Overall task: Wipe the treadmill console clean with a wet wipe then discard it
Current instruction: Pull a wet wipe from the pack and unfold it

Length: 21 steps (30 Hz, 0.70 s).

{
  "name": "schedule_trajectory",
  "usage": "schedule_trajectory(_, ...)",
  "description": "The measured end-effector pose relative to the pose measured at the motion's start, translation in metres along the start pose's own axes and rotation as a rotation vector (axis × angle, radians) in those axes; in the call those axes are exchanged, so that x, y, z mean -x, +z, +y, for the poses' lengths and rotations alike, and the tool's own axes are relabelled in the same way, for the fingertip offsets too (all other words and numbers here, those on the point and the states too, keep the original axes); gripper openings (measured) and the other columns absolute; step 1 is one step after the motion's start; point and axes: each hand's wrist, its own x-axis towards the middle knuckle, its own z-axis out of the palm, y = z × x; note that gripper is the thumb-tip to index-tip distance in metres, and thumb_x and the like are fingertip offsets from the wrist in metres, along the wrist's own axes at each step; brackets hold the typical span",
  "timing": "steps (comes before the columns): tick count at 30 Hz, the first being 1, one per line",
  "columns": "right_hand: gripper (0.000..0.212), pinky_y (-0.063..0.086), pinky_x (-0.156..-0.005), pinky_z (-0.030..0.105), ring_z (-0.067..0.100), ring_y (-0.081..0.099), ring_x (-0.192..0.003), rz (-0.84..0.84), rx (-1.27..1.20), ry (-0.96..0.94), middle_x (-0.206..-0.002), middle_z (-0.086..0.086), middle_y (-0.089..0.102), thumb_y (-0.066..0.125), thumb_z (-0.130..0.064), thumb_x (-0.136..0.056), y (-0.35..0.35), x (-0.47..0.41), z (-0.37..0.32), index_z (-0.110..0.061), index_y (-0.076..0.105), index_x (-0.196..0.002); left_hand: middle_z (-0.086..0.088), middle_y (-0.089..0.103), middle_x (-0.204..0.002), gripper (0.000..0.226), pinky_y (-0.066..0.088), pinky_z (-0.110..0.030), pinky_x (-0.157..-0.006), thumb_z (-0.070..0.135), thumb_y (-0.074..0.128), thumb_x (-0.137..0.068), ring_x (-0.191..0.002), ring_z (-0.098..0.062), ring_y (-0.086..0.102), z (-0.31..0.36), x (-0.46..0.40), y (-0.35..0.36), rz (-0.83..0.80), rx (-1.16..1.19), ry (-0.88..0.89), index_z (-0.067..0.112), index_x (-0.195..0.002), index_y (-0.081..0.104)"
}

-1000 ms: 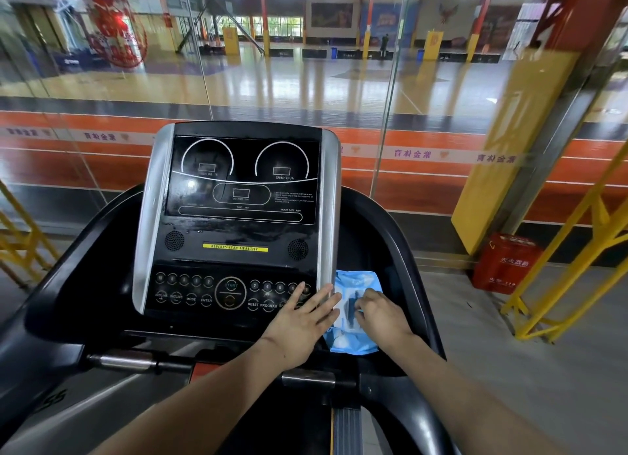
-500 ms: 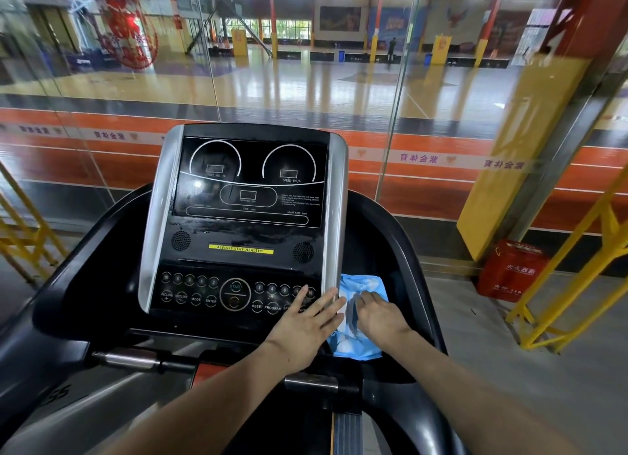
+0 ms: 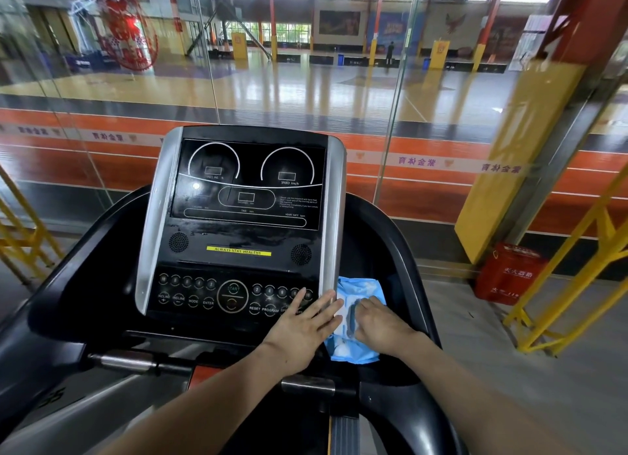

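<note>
— Moved since earlier? Little: both hands stay on the blue wet-wipe pack (image 3: 361,290) in the tray right of the treadmill console (image 3: 244,217).
— Grips? Left hand (image 3: 303,325) flat, fingers straight; right hand (image 3: 380,322) curled, pinching at the pack's opening.

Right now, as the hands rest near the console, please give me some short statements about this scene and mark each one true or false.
1. The blue wipe pack lies in the tray to the right of the console. True.
2. The left hand grips the pack. False: it lies flat, fingers straight, over the console's lower right corner and the pack's edge.
3. The right hand is at the pack's opening, fingers curled. True.
4. A pulled-out wipe is already rubbing the screen. False: no loose wipe shows.
5. A red box stands on the floor to the right. True.
</note>
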Motion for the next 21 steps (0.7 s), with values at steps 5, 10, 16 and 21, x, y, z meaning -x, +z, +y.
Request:
schedule_trajectory(5,0.012,0.043,-0.096,0.027,0.017,0.047,-0.104,0.045,-0.109,0.023,-0.102,0.001,0.056,0.054,-0.024,-0.101,-0.007,0.011,0.005,-0.015,0.053,-0.093,-0.005,-0.032,-0.171,0.083,-0.011,-0.065,-0.125,0.020,0.047,-0.102,-0.151,-0.027,-0.042,-0.001,0.000,0.000,0.006,0.006,0.004,0.019,-0.167,-0.005)
schedule_trajectory(10,0.015,0.046,-0.092,0.026,0.017,0.055,-0.107,0.138,-0.208,0.101,-0.105,-0.001,0.061,0.062,-0.028,-0.100,-0.006,0.018,-0.001,-0.014,0.063,-0.103,-0.005,-0.031,-0.171,0.082,-0.012,-0.065,-0.125,0.021,0.047,-0.103,-0.150,-0.027,-0.043,-0.001,-0.001,0.002,0.006,0.017,0.014,0.019,-0.167,-0.003)
schedule_trajectory(16,0.020,0.046,-0.104,0.030,0.018,0.052,-0.118,0.160,-0.128,0.102,-0.117,0.003,0.058,0.050,-0.021,-0.108,-0.003,0.017,-0.006,-0.010,0.067,-0.108,-0.006,-0.029,-0.172,0.080,-0.014,-0.065,-0.125,0.020,0.048,-0.101,-0.145,-0.025,-0.049,0.000,-0.003,0.005,0.014,0.051,0.022,0.022,-0.167,0.004)
schedule_trajectory(21,0.018,0.047,-0.098,0.035,0.025,0.056,-0.107,0.256,-0.176,0.129,-0.111,0.007,0.060,0.043,-0.015,-0.109,-0.004,0.023,-0.010,-0.007,0.060,-0.106,-0.005,-0.030,-0.172,0.081,-0.014,-0.067,-0.124,0.017,0.048,-0.100,-0.144,-0.024,-0.051,-0.001,-0.002,0.005,0.017,0.074,0.034,0.028,-0.167,0.005)
